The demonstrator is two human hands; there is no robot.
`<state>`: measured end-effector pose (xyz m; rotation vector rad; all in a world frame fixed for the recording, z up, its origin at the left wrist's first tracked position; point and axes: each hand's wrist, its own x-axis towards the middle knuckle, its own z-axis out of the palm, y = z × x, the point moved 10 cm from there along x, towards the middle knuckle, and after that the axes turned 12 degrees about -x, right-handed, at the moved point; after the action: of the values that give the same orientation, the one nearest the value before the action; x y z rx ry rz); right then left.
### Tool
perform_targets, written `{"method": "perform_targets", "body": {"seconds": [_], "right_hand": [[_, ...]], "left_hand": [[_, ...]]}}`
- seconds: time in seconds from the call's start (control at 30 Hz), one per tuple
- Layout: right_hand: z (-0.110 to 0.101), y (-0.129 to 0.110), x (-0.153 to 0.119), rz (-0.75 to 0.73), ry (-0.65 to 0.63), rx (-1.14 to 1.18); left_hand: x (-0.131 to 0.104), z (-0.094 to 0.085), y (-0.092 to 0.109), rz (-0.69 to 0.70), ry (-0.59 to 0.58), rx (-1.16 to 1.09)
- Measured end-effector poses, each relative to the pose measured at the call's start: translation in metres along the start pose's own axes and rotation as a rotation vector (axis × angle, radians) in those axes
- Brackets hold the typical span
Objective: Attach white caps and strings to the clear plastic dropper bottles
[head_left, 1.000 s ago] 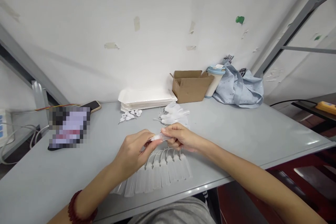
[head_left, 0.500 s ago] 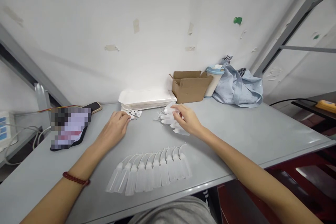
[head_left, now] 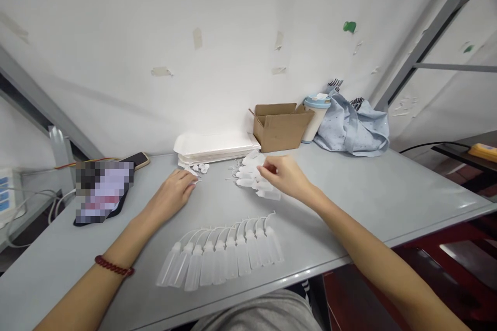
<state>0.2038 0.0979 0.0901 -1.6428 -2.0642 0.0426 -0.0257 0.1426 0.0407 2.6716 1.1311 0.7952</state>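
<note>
My left hand (head_left: 175,190) rests on the table at the left, its fingers drawn together over a small white cap with a thin tail (head_left: 199,181). Just beyond its fingertips lie several loose white caps (head_left: 201,168). Thumb and forefinger of my right hand (head_left: 289,175) are pinched at the edge of a pile of translucent plastic bottles (head_left: 248,176), apparently on one bottle, partly hidden by the fingers. Closer to me, several capped bottles (head_left: 220,261) lie side by side in a fanned row, their thin curved tails pointing away from me.
A stack of white trays (head_left: 215,147) lies against the wall, beside an open cardboard box (head_left: 279,132). Right of these stand a lidded cup (head_left: 315,119) and a light blue cloth bag (head_left: 353,126). At the left lie a phone with a blurred screen (head_left: 106,191) and another phone (head_left: 140,159).
My left hand has shifted slightly right, towards me, with the cap at its fingertips. My right hand's fingers have closed into a pinch and moved a little right and nearer at the pile.
</note>
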Motion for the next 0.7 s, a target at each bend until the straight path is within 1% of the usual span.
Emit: {"method": "perform_targets", "body": {"seconds": [0.03, 0.07, 0.1, 0.13, 0.17, 0.2, 0.23, 0.3, 0.43, 0.57, 0.7], "right_hand": [[0.007, -0.002, -0.004, -0.003, -0.162, 0.034], [0.019, -0.009, -0.012, -0.051, -0.377, 0.092], [0.032, -0.017, -0.026, -0.108, -0.609, 0.13], [0.042, -0.024, -0.042, -0.159, -0.811, 0.149], [0.048, -0.03, -0.056, -0.203, -0.961, 0.149], [0.052, -0.033, -0.066, -0.235, -1.065, 0.134], [0.056, -0.035, -0.073, -0.257, -1.116, 0.108], [0.062, -0.038, -0.078, -0.273, -1.153, 0.058], [0.073, -0.039, -0.086, -0.257, -1.227, 0.011], [0.076, -0.039, -0.087, -0.248, -1.244, -0.005], [0.078, -0.035, -0.087, -0.202, -1.262, -0.017]], "left_hand": [[0.0, 0.001, 0.003, -0.006, -0.005, -0.014], [0.0, 0.002, 0.006, -0.011, -0.011, -0.027], [0.0, 0.003, 0.01, -0.015, -0.018, -0.038], [0.0, 0.004, 0.012, -0.021, -0.027, -0.049], [0.0, 0.005, 0.015, -0.028, -0.036, -0.061], [0.0, 0.006, 0.017, -0.036, -0.046, -0.074], [0.0, 0.007, 0.018, -0.045, -0.055, -0.086], [0.0, 0.009, 0.018, -0.064, -0.068, -0.107], [0.0, 0.009, 0.017, -0.084, -0.068, -0.12], [-0.001, 0.01, 0.016, -0.094, -0.066, -0.122], [-0.001, 0.011, 0.015, -0.111, -0.076, -0.117]]}}
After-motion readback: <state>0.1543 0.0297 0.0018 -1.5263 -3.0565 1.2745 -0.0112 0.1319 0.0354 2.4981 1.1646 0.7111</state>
